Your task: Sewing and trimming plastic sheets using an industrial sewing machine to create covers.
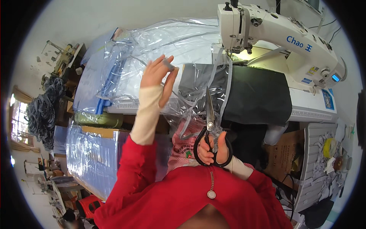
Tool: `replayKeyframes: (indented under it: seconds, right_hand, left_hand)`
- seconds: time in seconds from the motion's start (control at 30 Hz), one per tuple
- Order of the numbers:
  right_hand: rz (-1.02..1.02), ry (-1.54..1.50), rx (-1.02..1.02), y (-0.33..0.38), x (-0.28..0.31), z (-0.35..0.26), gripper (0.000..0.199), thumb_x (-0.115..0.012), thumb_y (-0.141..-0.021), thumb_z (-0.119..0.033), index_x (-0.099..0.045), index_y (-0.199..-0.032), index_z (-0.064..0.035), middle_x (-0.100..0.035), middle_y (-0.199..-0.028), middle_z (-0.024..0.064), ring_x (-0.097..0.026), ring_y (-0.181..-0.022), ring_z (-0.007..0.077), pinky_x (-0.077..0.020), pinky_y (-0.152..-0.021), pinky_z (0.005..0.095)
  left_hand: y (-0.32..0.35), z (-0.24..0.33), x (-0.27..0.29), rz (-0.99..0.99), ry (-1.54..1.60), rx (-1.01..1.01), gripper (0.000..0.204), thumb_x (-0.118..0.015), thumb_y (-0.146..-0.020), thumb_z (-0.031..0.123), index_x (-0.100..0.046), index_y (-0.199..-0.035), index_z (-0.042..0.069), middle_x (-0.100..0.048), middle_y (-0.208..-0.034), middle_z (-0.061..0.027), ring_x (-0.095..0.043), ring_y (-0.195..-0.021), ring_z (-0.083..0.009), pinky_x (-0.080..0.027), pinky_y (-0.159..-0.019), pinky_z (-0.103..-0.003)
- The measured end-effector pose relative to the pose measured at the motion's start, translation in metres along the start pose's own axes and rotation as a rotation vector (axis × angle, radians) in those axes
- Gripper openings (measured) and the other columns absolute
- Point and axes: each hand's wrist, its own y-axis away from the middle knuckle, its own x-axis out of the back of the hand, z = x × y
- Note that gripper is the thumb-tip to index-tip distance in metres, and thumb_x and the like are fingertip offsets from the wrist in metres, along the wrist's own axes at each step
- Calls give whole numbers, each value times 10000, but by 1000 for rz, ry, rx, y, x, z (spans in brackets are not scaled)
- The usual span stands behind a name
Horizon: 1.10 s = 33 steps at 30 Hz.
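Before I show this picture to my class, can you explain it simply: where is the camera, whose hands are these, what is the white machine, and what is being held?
The camera sits on the person's head and looks down, so its wide lens bends the edges. Both arms in red sleeves are the person's own. The right hand grips black-handled scissors, blades pointing up at clear plastic sheeting. The left hand is raised, pinching a small grey piece by the plastic. The white machine is a sewing machine on its table. Dark fabric lies on the table under the needle end.
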Motion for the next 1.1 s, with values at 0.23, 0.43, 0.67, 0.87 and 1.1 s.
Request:
replayKeyframes:
  seconds: [0.23,0.43,0.67,0.87,1.1]
  right_hand:
    - [126,99,-92,15,10,5,664,-235,-759,-752,-349,-710,-100,-336,-484,-21,-354,-360,96,-330,-350,225]
    - [165,136,-171,24,17,7,650,-194,-788,-726,-345,-710,-99,-321,-484,-19,-347,-362,97,-322,-352,226]
    - [207,89,-82,26,18,11,631,-198,-823,-693,-370,-727,-94,-310,-487,-10,-325,-353,97,-306,-348,225]
    - [205,99,-54,34,16,12,649,-181,-808,-708,-363,-723,-90,-325,-488,-5,-342,-348,107,-322,-342,235]
    - [178,103,-29,33,12,6,663,-182,-792,-726,-357,-725,-90,-352,-487,3,-368,-347,111,-331,-338,236]
  left_hand:
    - [76,-135,20,-597,-554,369,196,-524,-812,270,-611,-845,98,-622,-805,-137,-591,-790,-330,-376,-895,-438]
    - [148,-210,126,-694,-561,625,216,-570,-780,258,-619,-857,62,-614,-770,-187,-587,-737,-364,-462,-666,-421]
    - [65,-106,84,-137,256,717,207,-522,-849,158,-590,-1033,91,-630,-821,-82,-581,-723,-191,-449,-639,-282]
    - [1,29,-17,-636,534,-11,329,-415,-769,-64,-582,-1035,35,-579,-900,-100,-582,-784,-222,-455,-666,-305]
    - [-15,-18,-95,-738,240,19,325,-619,-738,105,-597,-1061,73,-588,-957,-157,-556,-922,-333,-458,-793,-371]
